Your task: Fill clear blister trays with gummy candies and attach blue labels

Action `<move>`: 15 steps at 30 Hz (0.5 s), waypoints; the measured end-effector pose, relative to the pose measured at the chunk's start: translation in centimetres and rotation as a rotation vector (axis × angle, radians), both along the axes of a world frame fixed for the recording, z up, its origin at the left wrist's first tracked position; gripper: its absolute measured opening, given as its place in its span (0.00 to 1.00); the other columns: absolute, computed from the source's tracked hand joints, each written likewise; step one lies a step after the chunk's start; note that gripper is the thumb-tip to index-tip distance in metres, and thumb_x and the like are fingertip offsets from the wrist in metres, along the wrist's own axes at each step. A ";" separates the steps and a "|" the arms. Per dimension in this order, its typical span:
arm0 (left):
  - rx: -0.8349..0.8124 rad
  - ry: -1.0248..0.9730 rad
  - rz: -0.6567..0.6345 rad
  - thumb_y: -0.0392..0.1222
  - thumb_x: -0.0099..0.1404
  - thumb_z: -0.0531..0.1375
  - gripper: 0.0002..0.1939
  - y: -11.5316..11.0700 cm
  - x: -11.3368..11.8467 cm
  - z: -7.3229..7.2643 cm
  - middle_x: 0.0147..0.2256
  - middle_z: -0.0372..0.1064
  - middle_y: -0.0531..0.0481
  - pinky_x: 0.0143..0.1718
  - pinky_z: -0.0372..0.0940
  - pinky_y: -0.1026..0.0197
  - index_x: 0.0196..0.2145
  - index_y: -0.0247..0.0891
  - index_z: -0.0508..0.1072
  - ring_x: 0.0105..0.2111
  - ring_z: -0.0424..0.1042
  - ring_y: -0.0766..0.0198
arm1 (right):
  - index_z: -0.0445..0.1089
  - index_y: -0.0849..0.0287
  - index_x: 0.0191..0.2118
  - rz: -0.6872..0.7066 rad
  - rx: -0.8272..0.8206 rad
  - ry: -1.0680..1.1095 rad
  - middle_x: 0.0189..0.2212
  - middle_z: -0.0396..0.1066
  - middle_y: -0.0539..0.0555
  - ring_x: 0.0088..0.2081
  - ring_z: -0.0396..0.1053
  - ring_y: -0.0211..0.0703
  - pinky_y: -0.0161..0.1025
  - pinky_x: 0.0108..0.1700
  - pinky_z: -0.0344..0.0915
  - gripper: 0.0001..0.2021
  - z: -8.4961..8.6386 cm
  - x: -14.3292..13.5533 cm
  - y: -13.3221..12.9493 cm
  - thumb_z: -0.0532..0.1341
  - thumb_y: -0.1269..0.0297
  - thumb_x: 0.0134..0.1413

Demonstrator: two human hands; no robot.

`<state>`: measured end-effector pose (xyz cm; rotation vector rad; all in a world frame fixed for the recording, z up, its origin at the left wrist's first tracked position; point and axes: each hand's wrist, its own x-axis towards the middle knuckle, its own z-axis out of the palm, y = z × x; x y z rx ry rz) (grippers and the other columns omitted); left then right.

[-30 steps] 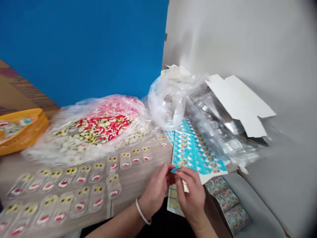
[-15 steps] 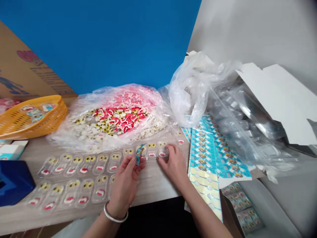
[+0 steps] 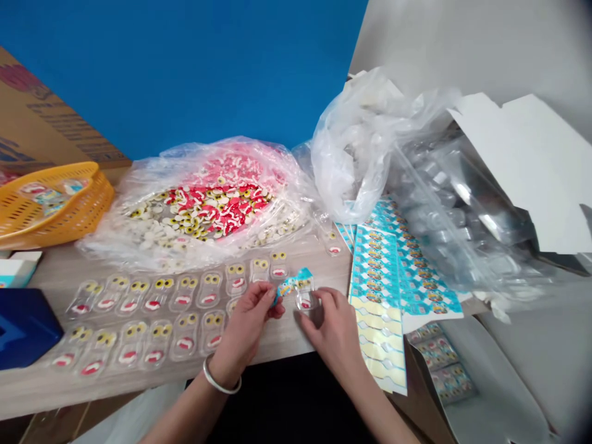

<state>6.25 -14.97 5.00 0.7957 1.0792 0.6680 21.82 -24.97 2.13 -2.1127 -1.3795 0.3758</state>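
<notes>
My left hand pinches one end of a blue printed sticker, whose other end lies over the top of a small clear plastic case. That case holds yellow eye pieces and a red-and-white mouth piece. At its right side, my right hand grips the case between thumb and fingers. Similar filled cases stand in two rows to the left on the wooden table. Sheets of blue stickers lie right of my right hand, the nearest partly peeled down to yellow backing.
A plastic bag of eye and mouth pieces lies behind the rows. At left are an orange basket and a dark blue box. Clear bags of empty cases and a white carton occupy the right; packed cases sit below.
The sticker in my left hand has moved right and now meets the case at my right hand. That case is nearer me, apart from the others. The view has shifted slightly.
</notes>
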 end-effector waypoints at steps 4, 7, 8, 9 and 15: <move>0.180 0.206 -0.331 0.47 0.63 0.61 0.11 -0.3 0.6 -0.6 0.23 0.68 0.55 0.29 0.62 0.63 0.30 0.37 0.70 0.24 0.67 0.68 | 0.68 0.56 0.47 -0.131 0.137 0.351 0.49 0.70 0.58 0.51 0.67 0.49 0.47 0.52 0.63 0.11 1.8 2.4 -1.3 0.52 0.59 0.66; 0.262 0.282 -0.444 0.46 0.65 0.58 0.09 -0.7 1.2 -0.6 0.22 0.68 0.55 0.30 0.61 0.63 0.31 0.38 0.70 0.24 0.67 0.66 | 0.67 0.55 0.52 -0.054 0.050 0.514 0.49 0.72 0.57 0.50 0.69 0.49 0.45 0.50 0.65 0.15 2.9 3.6 -1.0 0.56 0.55 0.63; 0.272 0.291 -0.449 0.46 0.66 0.58 0.09 -0.9 1.4 -0.5 0.22 0.68 0.55 0.30 0.61 0.63 0.32 0.39 0.70 0.24 0.67 0.66 | 0.67 0.55 0.52 -0.013 -0.002 0.546 0.47 0.73 0.56 0.47 0.70 0.48 0.43 0.48 0.65 0.17 3.1 3.7 -0.8 0.59 0.54 0.61; 0.275 0.295 -0.446 0.46 0.66 0.58 0.09 -1.1 1.6 -0.4 0.22 0.68 0.54 0.30 0.61 0.62 0.32 0.39 0.70 0.24 0.67 0.66 | 0.68 0.55 0.51 0.014 -0.049 0.564 0.43 0.74 0.55 0.42 0.71 0.47 0.42 0.44 0.66 0.17 3.1 3.8 -0.6 0.61 0.55 0.59; 0.265 0.390 -0.344 0.44 0.60 0.63 0.09 -1.2 2.4 -1.1 0.22 0.69 0.55 0.28 0.61 0.62 0.36 0.40 0.70 0.23 0.70 0.64 | 0.69 0.55 0.38 0.061 -0.150 0.537 0.24 0.66 0.46 0.26 0.63 0.39 0.35 0.29 0.58 0.05 2.1 3.9 1.2 0.59 0.62 0.56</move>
